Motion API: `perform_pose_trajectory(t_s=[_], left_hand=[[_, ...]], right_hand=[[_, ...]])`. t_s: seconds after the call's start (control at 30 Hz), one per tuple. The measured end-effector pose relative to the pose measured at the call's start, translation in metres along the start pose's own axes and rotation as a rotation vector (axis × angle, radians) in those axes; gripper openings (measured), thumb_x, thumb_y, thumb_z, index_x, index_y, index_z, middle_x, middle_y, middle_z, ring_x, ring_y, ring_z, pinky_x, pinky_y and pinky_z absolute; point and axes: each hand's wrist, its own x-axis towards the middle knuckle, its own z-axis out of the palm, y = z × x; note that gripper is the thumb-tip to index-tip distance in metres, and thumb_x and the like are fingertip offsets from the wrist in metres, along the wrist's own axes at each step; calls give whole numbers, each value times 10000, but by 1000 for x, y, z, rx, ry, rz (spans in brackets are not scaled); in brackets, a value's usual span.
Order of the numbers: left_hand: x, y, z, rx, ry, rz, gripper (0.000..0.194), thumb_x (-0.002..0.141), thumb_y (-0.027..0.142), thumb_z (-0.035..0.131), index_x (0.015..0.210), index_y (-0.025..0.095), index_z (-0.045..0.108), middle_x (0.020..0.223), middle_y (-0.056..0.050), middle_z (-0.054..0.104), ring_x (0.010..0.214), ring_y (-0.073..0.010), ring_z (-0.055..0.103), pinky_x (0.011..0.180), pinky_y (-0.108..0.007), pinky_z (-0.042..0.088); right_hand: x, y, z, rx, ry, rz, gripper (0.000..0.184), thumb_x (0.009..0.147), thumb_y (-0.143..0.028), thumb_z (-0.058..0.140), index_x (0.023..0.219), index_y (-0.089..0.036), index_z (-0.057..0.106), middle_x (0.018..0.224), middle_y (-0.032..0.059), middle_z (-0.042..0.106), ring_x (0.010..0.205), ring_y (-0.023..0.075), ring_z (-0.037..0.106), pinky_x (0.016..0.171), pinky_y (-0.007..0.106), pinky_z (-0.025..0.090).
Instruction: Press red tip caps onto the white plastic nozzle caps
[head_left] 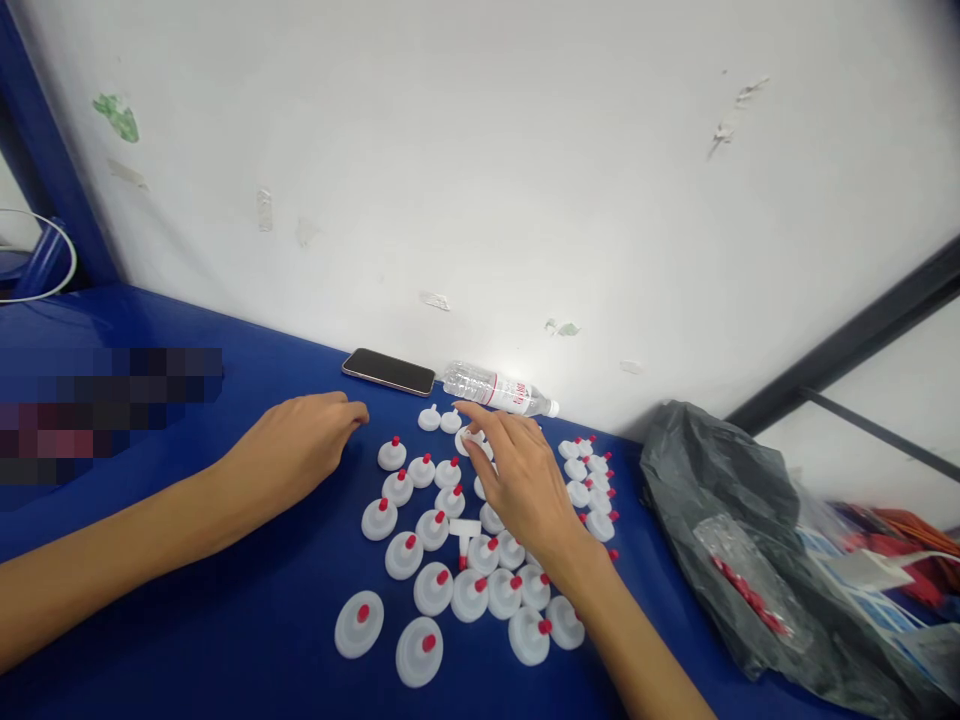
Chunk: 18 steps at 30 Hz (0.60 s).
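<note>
Several white round plastic lids with a stem, most tipped with a small red cap, lie across the blue table. My right hand reaches over them, thumb and index finger apart. Its fingertips are at uncapped white lids, one lid by the index finger; no firm grip shows. My left hand hovers left of the lids with its fingers curled in; whatever they hold, if anything, is hidden. Among the lids lies a white T-shaped piece with a red end. The nearest capped lid to my left hand sits apart.
A black phone and a clear water bottle lie along the white wall. On the right is a dark plastic bag, with a clear bag of red caps on it. A pixelated patch covers the left side.
</note>
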Motion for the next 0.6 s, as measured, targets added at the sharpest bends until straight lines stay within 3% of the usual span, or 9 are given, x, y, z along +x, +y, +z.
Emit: perform_pose_trajectory(t_s=[0.13,0.3,0.43,0.53,0.6], left_hand=[[18,-16,-17,-91,-82,-88,397,1006,410,452,1064,245,809,900,-73,833,807,-310,767,692,-373,510],[29,-24,-35,-195,-272,24,324,883,528,610,849,295,832,835,-21,827,774,-246,752,685,-314,532],[28,-28,-28,-196,-295,46,332,837,545,664,951,290,845,889,-48,835,784,-258,757,660,-320,537],[28,-33,-16,-169,-268,58,269,842,461,633,902,287,830,856,-51,822,754,-255,743,640,-325,513],[27,-34,-11,-149,-236,83,249,844,427,605,844,291,813,846,-50,814,783,-264,738,656,-334,504]], right_hand=[[-1,-3,-1,-25,-11,27,383,1110,-101,473,1461,-221,569,1135,89,726,989,253,716,900,417,609],[-2,-5,-4,-6,-8,122,451,1116,-102,384,1516,-273,506,1234,110,658,826,209,713,669,342,614],[-1,-5,-4,-4,-23,131,428,1133,-151,387,1519,-278,522,1223,113,667,832,222,725,673,369,637],[0,-4,-1,54,11,130,386,1139,-211,471,1519,-203,536,1315,155,680,1016,261,755,776,402,669],[0,-2,0,72,39,108,304,1121,-217,552,1408,-167,634,1320,157,715,1141,283,736,894,421,664]])
